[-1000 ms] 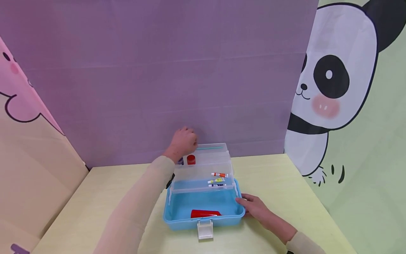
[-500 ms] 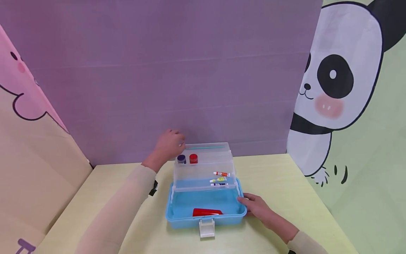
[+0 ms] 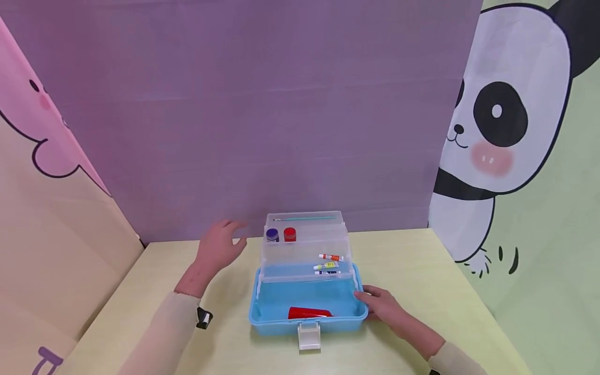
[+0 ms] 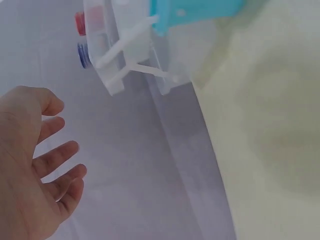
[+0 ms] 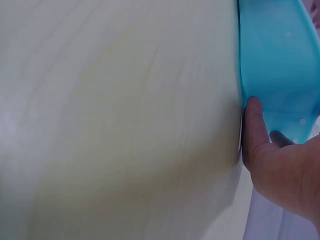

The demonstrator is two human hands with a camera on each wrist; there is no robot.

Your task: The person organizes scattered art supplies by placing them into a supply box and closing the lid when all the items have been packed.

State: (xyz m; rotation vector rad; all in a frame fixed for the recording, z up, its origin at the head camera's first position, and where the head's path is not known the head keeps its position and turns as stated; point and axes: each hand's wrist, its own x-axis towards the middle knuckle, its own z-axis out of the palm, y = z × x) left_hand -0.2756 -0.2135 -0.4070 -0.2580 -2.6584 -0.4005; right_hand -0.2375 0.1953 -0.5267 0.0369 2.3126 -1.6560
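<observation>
A blue storage box (image 3: pixel 276 327) stands on the table with its clear trays folded up and back. My right hand (image 3: pixel 386 308) grips its right side, thumb over the rim and fingers against the outer wall (image 5: pixel 277 55). My left hand (image 3: pixel 217 247) hovers left of the trays, fingers loosely spread and holding nothing. A thin turquoise paintbrush (image 3: pixel 307 218) lies in the rearmost tray. Below it are a purple-lidded jar (image 3: pixel 272 235) and a red jar (image 3: pixel 289 234). Three small paint tubes (image 3: pixel 326 265) lie in the front tray, and a red bottle-like object (image 3: pixel 309 313) in the base.
A white latch (image 3: pixel 309 336) hangs down at the front of the box. The pale wooden table (image 3: pixel 403 260) meets a purple cloth wall (image 3: pixel 300 130) at the back. Side panels with a panda (image 3: pixel 497 114) and a pink figure flank the table.
My left hand has drawn back from the rear tray, moving left and down, its fingers opening away from the paintbrush. The right hand stays on the box.
</observation>
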